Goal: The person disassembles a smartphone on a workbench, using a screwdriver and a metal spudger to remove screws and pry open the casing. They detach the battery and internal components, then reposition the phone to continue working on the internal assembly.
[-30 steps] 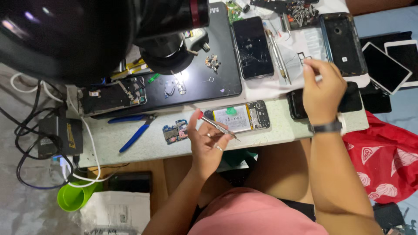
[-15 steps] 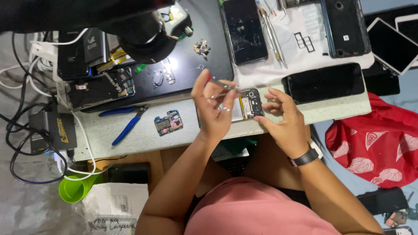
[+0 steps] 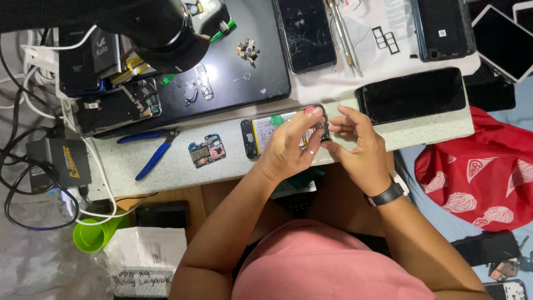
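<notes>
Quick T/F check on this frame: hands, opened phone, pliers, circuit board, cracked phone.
1. Both hands are on the opened phone at the table's front edge. True: the left hand and the right hand meet over its right end.
2. The blue-handled pliers are in the left hand. False: they lie on the table, left of the phone, untouched.
3. A small loose circuit board lies between the pliers and the opened phone. True.
4. The phone with the cracked screen lies under the hands. False: it lies further back, beyond the hands, apart from them.
5. The right wrist is bare. False: it wears a dark watch.
</notes>
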